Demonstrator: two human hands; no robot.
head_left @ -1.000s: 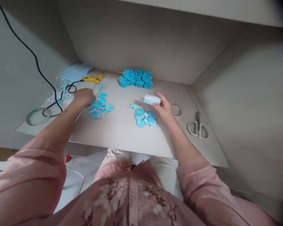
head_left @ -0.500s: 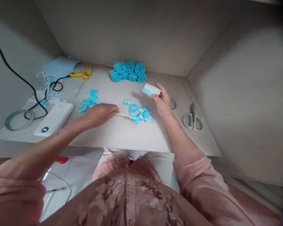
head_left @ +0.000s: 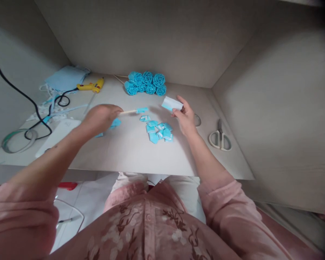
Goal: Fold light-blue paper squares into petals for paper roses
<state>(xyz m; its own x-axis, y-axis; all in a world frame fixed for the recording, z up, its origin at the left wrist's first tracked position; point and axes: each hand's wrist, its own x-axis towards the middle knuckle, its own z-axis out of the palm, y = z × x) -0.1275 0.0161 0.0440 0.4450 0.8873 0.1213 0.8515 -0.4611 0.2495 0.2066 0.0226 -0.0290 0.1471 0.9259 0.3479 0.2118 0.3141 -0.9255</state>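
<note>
Closed on a thin wooden stick (head_left: 128,112) is my left hand (head_left: 104,115), raised over the left part of the table. A blue piece (head_left: 142,110) sits at the stick's right end. My right hand (head_left: 186,113) pinches a small white-and-blue rectangular piece of material (head_left: 172,103) between thumb and fingers. Between and below my hands lies a loose pile of blue cut pieces (head_left: 159,131), with one patterned piece (head_left: 144,118) apart from it. More blue pieces (head_left: 115,123) lie partly hidden beneath my left hand.
Blue rosettes on sticks (head_left: 146,83) lie at the back. A yellow glue gun (head_left: 90,86), folded blue face masks (head_left: 66,77), white scraps, a black cable (head_left: 32,96), a white power bank (head_left: 61,135) and a tape ring (head_left: 18,141) are at left. Scissors (head_left: 220,139) lie at right.
My left hand has risen away from the pile and moved up-left with the stick, which now carries a blue piece at its end. My right hand has stayed nearly still.
</note>
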